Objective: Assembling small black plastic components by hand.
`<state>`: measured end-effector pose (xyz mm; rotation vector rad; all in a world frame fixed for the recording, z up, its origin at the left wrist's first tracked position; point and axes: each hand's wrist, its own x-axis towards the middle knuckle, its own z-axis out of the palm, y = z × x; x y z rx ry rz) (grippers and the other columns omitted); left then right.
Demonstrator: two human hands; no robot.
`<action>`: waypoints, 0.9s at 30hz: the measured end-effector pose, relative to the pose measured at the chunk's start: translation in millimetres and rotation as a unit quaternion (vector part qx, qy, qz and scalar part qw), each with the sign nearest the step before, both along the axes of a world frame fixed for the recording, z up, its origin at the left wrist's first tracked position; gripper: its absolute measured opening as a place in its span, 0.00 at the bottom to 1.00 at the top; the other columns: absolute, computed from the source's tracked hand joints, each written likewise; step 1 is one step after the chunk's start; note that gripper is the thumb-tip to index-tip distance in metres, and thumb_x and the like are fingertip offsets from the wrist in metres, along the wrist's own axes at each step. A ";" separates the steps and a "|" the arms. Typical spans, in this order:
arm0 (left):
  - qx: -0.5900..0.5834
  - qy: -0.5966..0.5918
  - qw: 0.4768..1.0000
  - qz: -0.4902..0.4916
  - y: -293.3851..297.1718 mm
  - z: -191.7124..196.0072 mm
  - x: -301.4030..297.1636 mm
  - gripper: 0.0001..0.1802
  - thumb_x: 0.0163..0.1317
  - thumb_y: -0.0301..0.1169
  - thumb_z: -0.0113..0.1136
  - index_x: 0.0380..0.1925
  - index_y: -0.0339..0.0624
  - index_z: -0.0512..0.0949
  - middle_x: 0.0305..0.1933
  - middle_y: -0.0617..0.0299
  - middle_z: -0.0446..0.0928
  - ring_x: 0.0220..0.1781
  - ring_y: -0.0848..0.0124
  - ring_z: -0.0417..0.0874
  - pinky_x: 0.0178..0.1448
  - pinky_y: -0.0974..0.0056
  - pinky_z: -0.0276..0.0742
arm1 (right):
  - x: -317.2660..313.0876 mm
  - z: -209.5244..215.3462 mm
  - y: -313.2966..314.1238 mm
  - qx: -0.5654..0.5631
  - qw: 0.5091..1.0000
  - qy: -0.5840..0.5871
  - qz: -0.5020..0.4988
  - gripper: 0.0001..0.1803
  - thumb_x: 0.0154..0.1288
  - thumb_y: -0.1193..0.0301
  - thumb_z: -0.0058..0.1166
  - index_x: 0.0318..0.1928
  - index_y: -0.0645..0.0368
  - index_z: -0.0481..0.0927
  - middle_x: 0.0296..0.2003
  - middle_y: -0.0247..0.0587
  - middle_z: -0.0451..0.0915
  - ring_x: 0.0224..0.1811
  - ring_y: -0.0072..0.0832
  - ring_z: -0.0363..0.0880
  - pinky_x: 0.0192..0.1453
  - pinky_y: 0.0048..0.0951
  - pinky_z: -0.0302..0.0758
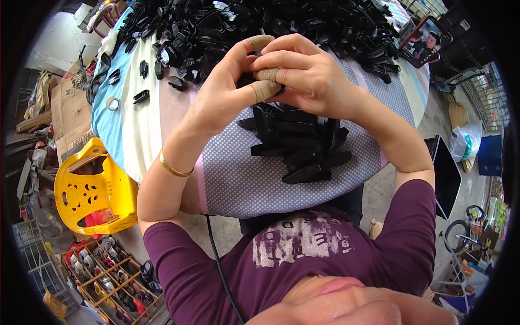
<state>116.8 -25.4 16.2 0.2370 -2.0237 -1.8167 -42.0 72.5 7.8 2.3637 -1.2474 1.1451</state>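
Note:
Both hands meet above the round table (238,187), their fingertips pressed together around a small black piece (246,80). Most of that piece is hidden by the fingers, so its exact shape cannot be made out. My left hand (221,95) grips it from the left, and my right hand (317,78) from the right. Tan wraps cover several fingertips. Just below the hands lies a small pile of long, curved black pieces (306,143). Beyond them spreads a large heap of black plastic parts (303,24), some with shiny faces.
A roll of tape (112,103) and a few loose black parts (141,97) lie on the table's left. At the far right stands a phone or tablet (426,41). A yellow plastic chair (122,197) is left of the table, above a shoe rack (111,276). A black cable (214,244) hangs near me.

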 end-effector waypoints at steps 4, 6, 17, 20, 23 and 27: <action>0.025 0.040 0.998 -0.033 1.1 -5.1 -3.1 0.31 0.57 0.25 0.58 0.60 0.32 0.58 0.47 0.54 0.72 0.48 0.71 0.75 0.51 0.68 0.74 | -5.4 -1.0 -0.2 -0.011 1.000 0.006 0.002 0.20 0.39 0.72 0.67 0.38 0.62 0.81 0.43 0.38 0.78 0.50 0.36 0.72 0.50 0.33 0.75; 0.064 0.071 0.995 -0.038 -0.3 -5.7 -2.7 0.30 0.58 0.25 0.57 0.60 0.33 0.58 0.48 0.54 0.72 0.49 0.71 0.74 0.51 0.68 0.74 | -12.2 -3.5 -1.0 0.011 0.998 -0.054 -0.025 0.19 0.42 0.71 0.66 0.38 0.62 0.81 0.42 0.39 0.78 0.49 0.36 0.73 0.50 0.33 0.75; -0.197 -0.130 0.972 0.007 -19.5 2.3 4.6 0.30 0.48 0.26 0.64 0.52 0.35 0.66 0.32 0.56 0.77 0.31 0.74 0.76 0.39 0.71 0.73 | -65.3 -7.8 -9.9 0.228 0.939 -0.212 -0.147 0.13 0.59 0.69 0.57 0.43 0.62 0.79 0.34 0.34 0.81 0.36 0.22 0.79 0.41 0.21 0.76; -0.334 -0.126 0.932 -0.063 -6.8 -3.0 6.8 0.29 0.45 0.30 0.68 0.49 0.39 0.70 0.34 0.54 0.79 0.34 0.68 0.78 0.40 0.67 0.73 | -34.9 -17.7 -15.2 0.215 0.948 -0.045 -0.231 0.15 0.52 0.68 0.62 0.39 0.62 0.79 0.24 0.41 0.79 0.28 0.20 0.78 0.32 0.23 0.73; -0.280 -0.115 0.953 -0.026 -11.6 0.2 4.8 0.19 0.47 0.31 0.67 0.41 0.39 0.76 0.33 0.54 0.78 0.35 0.65 0.79 0.39 0.67 0.74 | -35.3 -23.0 -21.8 0.258 0.943 -0.078 -0.196 0.17 0.50 0.63 0.61 0.40 0.58 0.80 0.26 0.43 0.80 0.29 0.36 0.80 0.35 0.32 0.75; -0.489 -0.078 0.847 0.193 -44.7 -6.2 6.6 0.09 0.48 0.25 0.63 0.32 0.39 0.80 0.34 0.57 0.75 0.35 0.64 0.76 0.42 0.64 0.73 | -33.4 -21.5 -17.0 0.333 0.924 -0.111 -0.150 0.20 0.49 0.69 0.59 0.45 0.61 0.77 0.24 0.39 0.77 0.23 0.24 0.73 0.32 0.24 0.73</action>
